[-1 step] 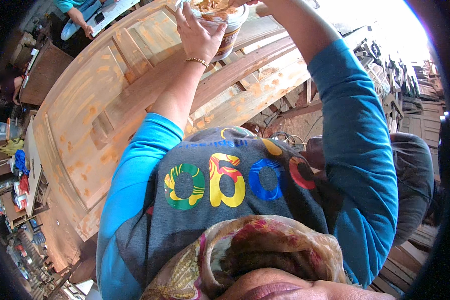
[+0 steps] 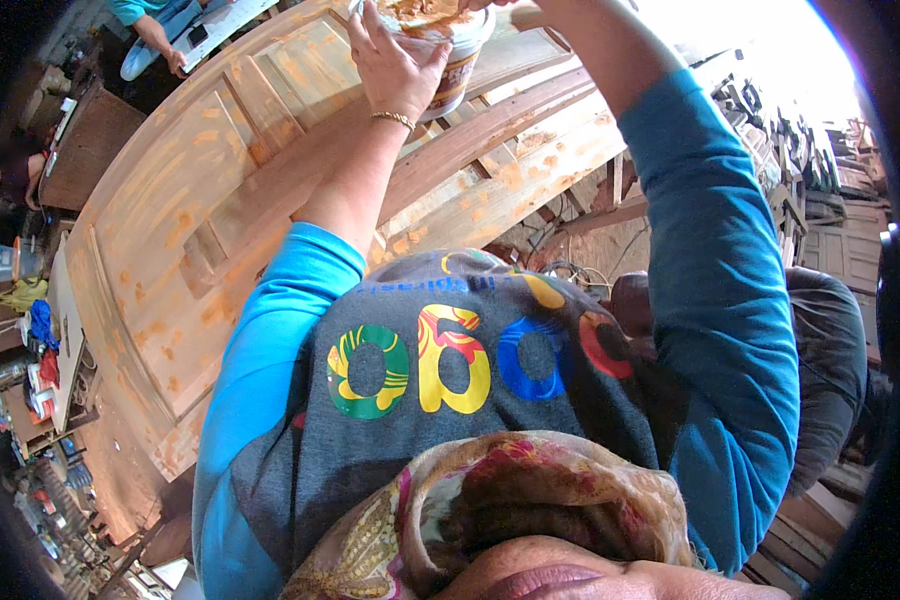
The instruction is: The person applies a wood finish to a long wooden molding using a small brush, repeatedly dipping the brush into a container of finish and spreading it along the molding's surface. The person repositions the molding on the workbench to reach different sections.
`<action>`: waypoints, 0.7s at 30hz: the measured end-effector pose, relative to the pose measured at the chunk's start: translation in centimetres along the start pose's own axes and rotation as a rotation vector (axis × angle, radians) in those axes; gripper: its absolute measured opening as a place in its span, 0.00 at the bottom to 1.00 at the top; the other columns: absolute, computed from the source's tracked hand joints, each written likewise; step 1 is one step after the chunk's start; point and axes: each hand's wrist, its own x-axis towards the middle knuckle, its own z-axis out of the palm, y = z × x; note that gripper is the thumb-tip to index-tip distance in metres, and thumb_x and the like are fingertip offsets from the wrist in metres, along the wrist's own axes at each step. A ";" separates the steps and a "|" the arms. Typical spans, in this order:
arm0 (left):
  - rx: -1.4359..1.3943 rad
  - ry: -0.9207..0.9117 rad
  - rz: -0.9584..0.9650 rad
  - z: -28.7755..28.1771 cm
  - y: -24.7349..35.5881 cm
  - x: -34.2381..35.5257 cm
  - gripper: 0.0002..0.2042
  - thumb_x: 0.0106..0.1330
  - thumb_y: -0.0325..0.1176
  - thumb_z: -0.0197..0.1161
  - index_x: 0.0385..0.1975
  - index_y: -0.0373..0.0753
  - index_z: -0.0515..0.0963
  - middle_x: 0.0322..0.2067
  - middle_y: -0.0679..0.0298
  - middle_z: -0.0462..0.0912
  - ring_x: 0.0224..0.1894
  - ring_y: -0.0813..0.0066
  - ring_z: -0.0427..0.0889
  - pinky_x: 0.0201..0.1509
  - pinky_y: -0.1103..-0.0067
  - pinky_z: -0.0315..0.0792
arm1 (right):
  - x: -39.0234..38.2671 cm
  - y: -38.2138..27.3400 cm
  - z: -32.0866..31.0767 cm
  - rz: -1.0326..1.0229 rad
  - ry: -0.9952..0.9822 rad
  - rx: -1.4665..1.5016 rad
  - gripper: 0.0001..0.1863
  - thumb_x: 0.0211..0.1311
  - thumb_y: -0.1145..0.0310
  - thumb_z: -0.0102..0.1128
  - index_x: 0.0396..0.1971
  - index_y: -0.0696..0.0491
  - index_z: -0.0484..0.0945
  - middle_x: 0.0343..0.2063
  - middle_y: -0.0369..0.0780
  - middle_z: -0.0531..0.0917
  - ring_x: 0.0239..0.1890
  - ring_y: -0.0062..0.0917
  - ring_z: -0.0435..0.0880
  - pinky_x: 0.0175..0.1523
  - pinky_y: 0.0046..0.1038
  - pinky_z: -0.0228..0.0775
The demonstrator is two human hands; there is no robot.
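At the top edge, a round plastic tub (image 2: 459, 78), pale at the rim with a brown label, holds orange-brown paste (image 2: 422, 12). My left hand (image 2: 398, 72) is closed around the tub's near left side, thumb and fingers against its wall. My right hand (image 2: 486, 4) is over the tub's right rim, mostly cut off by the picture's edge. Its fingers are bent together above the paste; what they hold cannot be made out. Under the tub lies a large wooden panelled door (image 2: 205, 195), marked with orange-brown smears.
Another person's hand (image 2: 176, 62) rests by a pale board at the upper left. Cluttered goods and a blue cloth (image 2: 41, 322) are along the left. Cables (image 2: 575, 272) lie on the floor beyond my shirt. Stacked wood (image 2: 815, 215) fills the right side.
My right hand and forearm have shifted slightly up and right over the tub. The thin tool seen in the paste before no longer shows clearly. My left hand stays on the tub.
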 end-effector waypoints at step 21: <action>0.677 -1.105 -0.365 -12.0 -4.1 -10.9 0.46 0.45 0.66 0.70 0.57 0.35 0.69 0.42 0.45 0.82 0.45 0.51 0.83 0.46 0.62 0.78 | -17.0 -8.0 35.7 0.352 0.316 1.278 0.23 0.74 0.68 0.48 0.67 0.45 0.66 0.22 0.28 0.73 0.23 0.10 0.67 0.30 0.17 0.64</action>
